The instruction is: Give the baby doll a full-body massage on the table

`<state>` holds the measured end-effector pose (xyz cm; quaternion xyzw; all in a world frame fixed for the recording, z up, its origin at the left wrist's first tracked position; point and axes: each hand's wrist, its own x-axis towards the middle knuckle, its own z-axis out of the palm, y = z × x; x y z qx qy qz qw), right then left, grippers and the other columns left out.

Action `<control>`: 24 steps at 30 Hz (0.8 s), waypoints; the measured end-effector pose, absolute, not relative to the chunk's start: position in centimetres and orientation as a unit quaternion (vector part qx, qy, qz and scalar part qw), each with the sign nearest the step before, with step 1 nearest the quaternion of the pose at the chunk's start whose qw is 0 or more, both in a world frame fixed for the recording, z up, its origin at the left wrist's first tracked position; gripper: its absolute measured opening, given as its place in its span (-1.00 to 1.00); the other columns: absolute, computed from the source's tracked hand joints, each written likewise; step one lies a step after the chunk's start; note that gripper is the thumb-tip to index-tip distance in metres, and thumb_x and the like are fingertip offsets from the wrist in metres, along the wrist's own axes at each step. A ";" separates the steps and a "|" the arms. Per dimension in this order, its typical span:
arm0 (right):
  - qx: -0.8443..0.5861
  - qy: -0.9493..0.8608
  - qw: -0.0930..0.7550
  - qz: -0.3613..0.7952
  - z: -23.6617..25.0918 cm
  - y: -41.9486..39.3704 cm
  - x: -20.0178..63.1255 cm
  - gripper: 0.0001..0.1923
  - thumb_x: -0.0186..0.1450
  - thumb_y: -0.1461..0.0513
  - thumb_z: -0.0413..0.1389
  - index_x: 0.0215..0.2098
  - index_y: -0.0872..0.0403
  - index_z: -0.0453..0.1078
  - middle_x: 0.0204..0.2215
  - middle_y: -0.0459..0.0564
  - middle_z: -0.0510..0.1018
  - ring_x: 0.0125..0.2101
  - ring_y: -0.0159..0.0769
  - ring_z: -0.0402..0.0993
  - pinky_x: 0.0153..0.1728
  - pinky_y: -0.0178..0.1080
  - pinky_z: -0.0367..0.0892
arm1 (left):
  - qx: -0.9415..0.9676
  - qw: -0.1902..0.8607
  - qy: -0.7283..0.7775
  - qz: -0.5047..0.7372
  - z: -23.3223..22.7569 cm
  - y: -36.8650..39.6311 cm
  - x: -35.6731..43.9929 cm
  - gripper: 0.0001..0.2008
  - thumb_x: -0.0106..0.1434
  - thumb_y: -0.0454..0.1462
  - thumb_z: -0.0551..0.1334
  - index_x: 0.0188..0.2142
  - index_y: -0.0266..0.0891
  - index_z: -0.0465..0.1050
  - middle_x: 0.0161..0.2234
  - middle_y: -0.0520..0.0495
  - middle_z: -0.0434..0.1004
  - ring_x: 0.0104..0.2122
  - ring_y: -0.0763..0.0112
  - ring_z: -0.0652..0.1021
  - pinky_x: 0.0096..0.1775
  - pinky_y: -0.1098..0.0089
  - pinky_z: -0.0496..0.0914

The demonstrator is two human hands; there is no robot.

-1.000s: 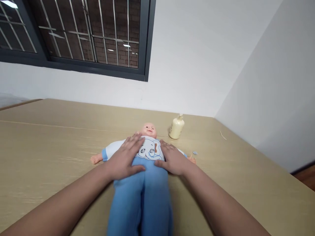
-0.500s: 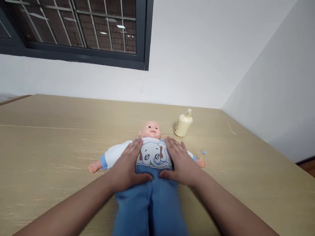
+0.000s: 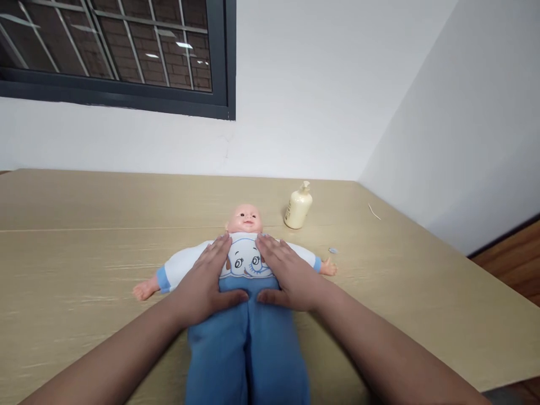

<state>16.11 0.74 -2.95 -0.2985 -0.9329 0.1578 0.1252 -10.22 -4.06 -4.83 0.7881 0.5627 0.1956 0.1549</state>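
A baby doll (image 3: 244, 260) lies on its back on the light wooden table (image 3: 84, 270), head away from me. It wears a white top with a blue elephant print and blue trousers. My left hand (image 3: 206, 281) rests flat on the doll's left-side chest and waist, fingers spread. My right hand (image 3: 287, 274) lies flat on the other side of the torso, thumb near the trouser waistband. Both hands press on the doll without gripping it. The doll's arms stick out to both sides.
A cream pump bottle (image 3: 298, 206) stands behind the doll's head to the right. A small bluish scrap (image 3: 333, 250) and a thin pale sliver (image 3: 373, 212) lie near the table's right side. White walls meet at the far right corner; a barred window (image 3: 118, 50) is upper left.
My hands have slid slightly inward and up the doll's chest. The view has shifted, so the doll and bottle sit a little more to the left.
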 end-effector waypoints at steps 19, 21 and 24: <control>-0.580 -0.802 -0.031 0.140 0.6 4.9 24.2 -0.54 -0.03 0.04 0.39 -0.16 -0.05 0.54 -0.17 0.05 0.66 -0.21 0.02 0.59 -0.30 -0.11 0.40 | 0.744 0.012 0.646 0.166 -4.7 -5.9 -14.3 -0.33 0.41 0.12 -0.14 0.28 -0.18 0.32 0.26 -0.21 0.38 0.24 -0.03 0.35 0.25 0.00 0.17; -0.590 -0.795 -0.031 0.139 0.6 4.9 24.6 -0.60 0.02 0.05 0.34 -0.19 -0.02 0.53 -0.20 0.06 0.65 -0.23 0.00 0.59 -0.34 -0.13 0.38 | 0.727 0.001 0.664 0.175 -4.8 -6.4 -16.2 -0.35 0.40 0.12 -0.12 0.25 -0.17 0.36 0.18 -0.22 0.46 0.17 -0.03 0.41 0.19 0.03 0.24; -0.603 -0.784 -0.038 0.145 0.4 4.7 24.7 -0.59 0.04 -0.02 0.31 -0.22 0.01 0.52 -0.25 0.07 0.65 -0.26 -0.01 0.59 -0.38 -0.14 0.36 | 0.692 0.003 0.696 0.188 -4.9 -7.4 -18.8 -0.34 0.36 0.14 -0.06 0.18 -0.21 0.42 0.08 -0.26 0.51 0.09 -0.03 0.46 0.11 0.06 0.31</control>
